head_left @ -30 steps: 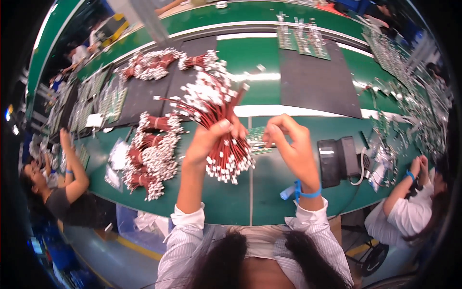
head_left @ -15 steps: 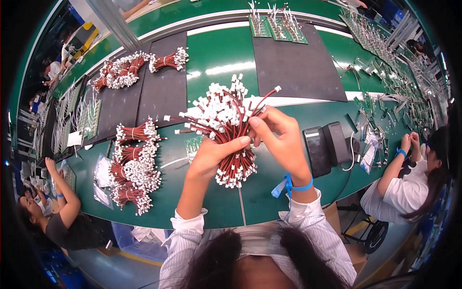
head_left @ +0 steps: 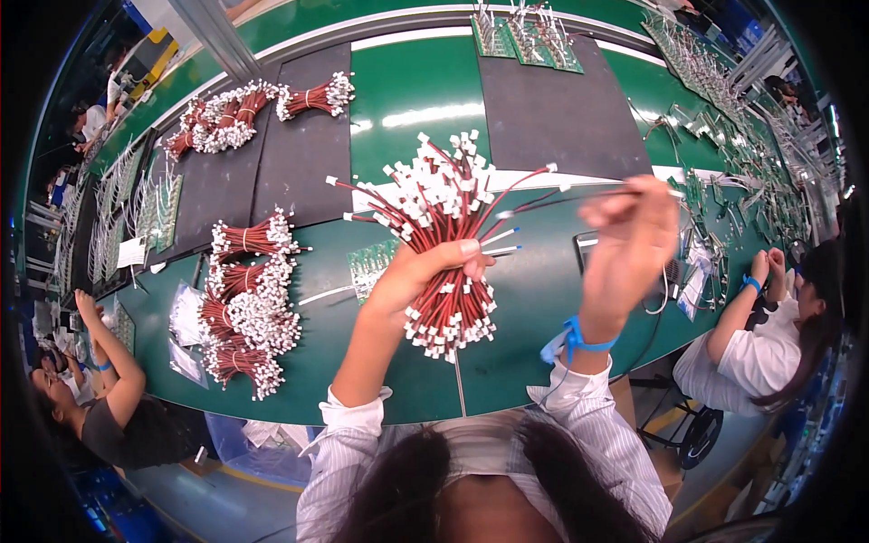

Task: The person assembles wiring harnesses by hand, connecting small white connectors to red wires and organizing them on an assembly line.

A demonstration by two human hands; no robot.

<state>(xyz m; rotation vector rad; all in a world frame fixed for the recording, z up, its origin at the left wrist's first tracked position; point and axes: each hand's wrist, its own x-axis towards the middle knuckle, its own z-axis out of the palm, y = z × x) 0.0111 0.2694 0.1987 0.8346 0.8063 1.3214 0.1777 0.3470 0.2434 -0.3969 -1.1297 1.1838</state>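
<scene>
My left hand [head_left: 405, 277] is closed around the middle of a thick bundle of red-and-black wires [head_left: 445, 215] with white connectors fanning out at top and bottom. A few wires stick out sideways, two with blue-tipped ends by my thumb. To the right, my right hand [head_left: 634, 244], blurred by motion, pinches a thin dark cable [head_left: 593, 194] that stretches from the fingers toward the bundle. A white connector shows at its near end. Behind my left wrist lies a small green circuit board [head_left: 367, 264] with a white cable.
Tied wire bundles [head_left: 253, 312] lie at left beside plastic bags [head_left: 186, 315], and more bundles [head_left: 222, 118] rest on black mats. Circuit boards [head_left: 528, 41] stand at the back; loose boards and wires [head_left: 724, 199] crowd the right. Co-workers sit on both sides.
My right hand has moved away from the bundle to the right and slightly up, with a cable in its fingers. My left hand keeps hold of the bundle.
</scene>
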